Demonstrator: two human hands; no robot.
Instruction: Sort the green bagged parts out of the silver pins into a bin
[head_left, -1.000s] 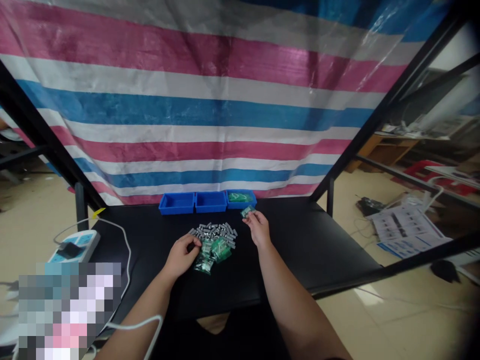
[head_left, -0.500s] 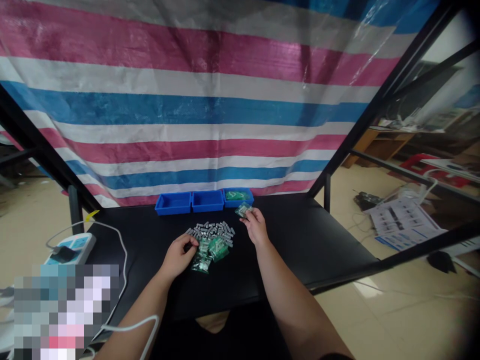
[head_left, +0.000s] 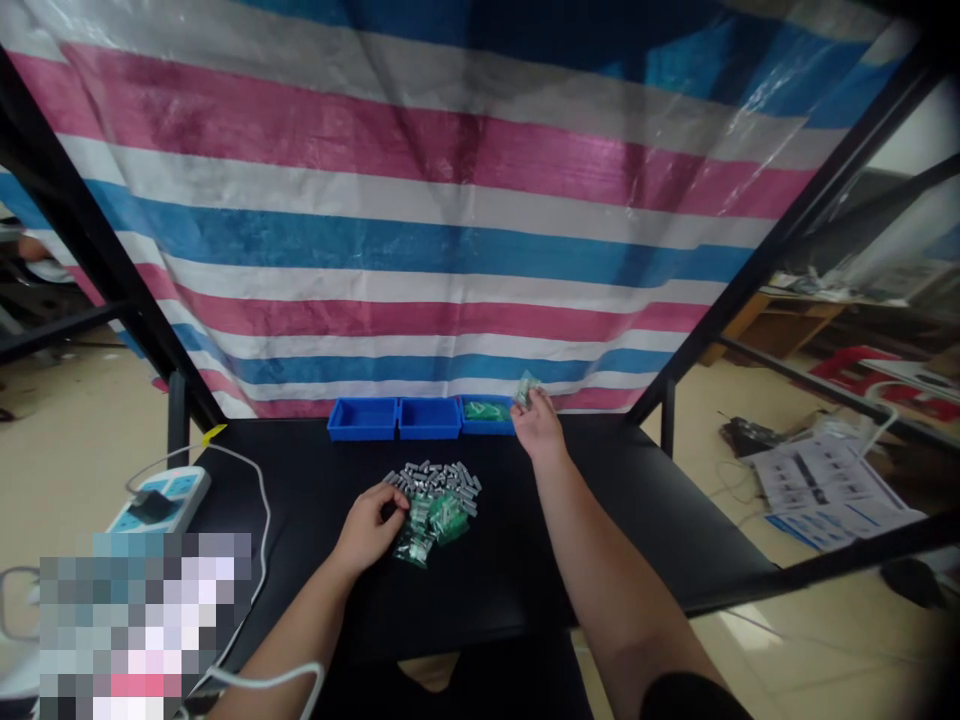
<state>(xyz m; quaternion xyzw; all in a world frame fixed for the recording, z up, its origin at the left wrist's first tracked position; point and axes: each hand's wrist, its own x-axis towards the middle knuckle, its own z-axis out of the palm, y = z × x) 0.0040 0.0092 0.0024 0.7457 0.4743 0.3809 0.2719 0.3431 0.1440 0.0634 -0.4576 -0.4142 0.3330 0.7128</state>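
My right hand is stretched to the back of the black table, pinching a small clear bag with green print just above the right end of the rightmost blue bin, which holds more such bags. My left hand rests curled on the table at the left edge of a pile of small silver metal parts and green-printed bags, fingertips touching the pile. What its fingers grip is hidden.
Two other blue bins stand in a row left of the filled one. A striped tarp hangs behind. A white power strip with a cable lies at the table's left edge. Black frame posts flank the table.
My right hand has moved away from the pile toward the back right, carrying the small bag up to the rightmost bin. My left hand stayed at the pile.
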